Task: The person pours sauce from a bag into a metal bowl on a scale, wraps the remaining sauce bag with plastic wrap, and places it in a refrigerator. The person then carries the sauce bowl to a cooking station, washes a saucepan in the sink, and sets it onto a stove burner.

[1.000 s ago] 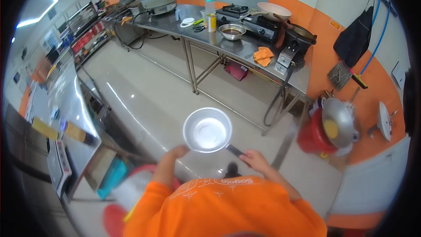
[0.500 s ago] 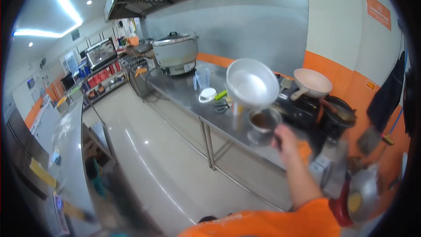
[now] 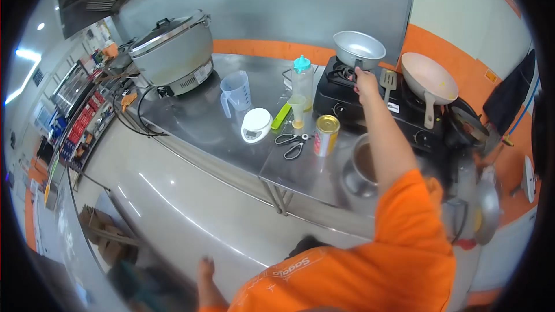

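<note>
My right hand (image 3: 365,85) is closed around the black handle of a silver frying pan (image 3: 359,49), which is over the left burner of the black gas stove (image 3: 338,104). Whether the pan touches the burner I cannot tell. A pale frying pan (image 3: 429,81) occupies the right burner, with a slotted turner (image 3: 388,84) lying between the two pans. Below my right forearm, partly hidden, stands a metal bowl (image 3: 363,164) with brown contents. Well away from the counter, my left hand (image 3: 206,267) hangs low, its fingers seemingly curled with nothing visible in them.
Left of the stove stand a tin can (image 3: 326,136), scissors (image 3: 293,144), a teal-capped bottle (image 3: 302,81), a kitchen scale (image 3: 256,125), a green-handled tool (image 3: 281,117) and a measuring jug (image 3: 235,92). A large rice cooker (image 3: 173,52) sits farther left on the steel counter (image 3: 191,127).
The silver frying pan, earlier raised and tilted toward me, has moved away and levelled over the left burner. My right arm has stretched forward. My left hand has come into view.
</note>
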The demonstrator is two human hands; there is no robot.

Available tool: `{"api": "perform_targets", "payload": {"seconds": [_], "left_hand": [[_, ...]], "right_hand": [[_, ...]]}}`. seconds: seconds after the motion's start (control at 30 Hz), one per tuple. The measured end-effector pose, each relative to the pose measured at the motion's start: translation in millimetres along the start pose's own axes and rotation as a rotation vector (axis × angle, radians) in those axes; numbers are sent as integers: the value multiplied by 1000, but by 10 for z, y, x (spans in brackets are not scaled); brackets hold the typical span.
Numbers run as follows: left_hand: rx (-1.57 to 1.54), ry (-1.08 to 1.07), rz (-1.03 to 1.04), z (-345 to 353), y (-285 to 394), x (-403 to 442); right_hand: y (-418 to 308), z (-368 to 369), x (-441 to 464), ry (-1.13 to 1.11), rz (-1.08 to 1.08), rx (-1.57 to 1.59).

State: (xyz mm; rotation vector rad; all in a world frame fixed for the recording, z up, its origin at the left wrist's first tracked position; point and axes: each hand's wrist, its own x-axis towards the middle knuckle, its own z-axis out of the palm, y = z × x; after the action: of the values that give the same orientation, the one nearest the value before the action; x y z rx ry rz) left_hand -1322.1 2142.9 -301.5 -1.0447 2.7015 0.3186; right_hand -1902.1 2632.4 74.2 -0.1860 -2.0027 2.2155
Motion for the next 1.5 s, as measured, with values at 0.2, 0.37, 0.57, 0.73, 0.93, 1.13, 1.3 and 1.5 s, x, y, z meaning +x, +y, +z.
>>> {"api": "perform_targets", "payload": {"seconds": [0.2,0.37,0.57,0.73,0.93,1.13,1.3,1.5], "left_hand": [[-752,167,295,-2320,2144,1377],[-793,-4,337,-2628,2619,1588],[-739,-52,409,-3069,3086,2236],[-756,-24,526,-3245,3735,2967],[-857,269,527,-2896,4455,3903],[-1021,320,338,-2831,4632,3997],[-1370,396,278,-2878,4203,3853],[-1640,289,444,-3133,2457,3336]], "right_hand": [[527,85,561,72,71,-128],[680,265,840,30,197,-66],[704,350,790,4,329,-104],[805,346,654,-29,318,-190],[473,356,330,-13,229,-210],[-808,1156,-851,-645,-128,193],[-414,2183,-1090,-1463,-233,-115],[1212,3911,-1442,-1458,-127,-523]]}}
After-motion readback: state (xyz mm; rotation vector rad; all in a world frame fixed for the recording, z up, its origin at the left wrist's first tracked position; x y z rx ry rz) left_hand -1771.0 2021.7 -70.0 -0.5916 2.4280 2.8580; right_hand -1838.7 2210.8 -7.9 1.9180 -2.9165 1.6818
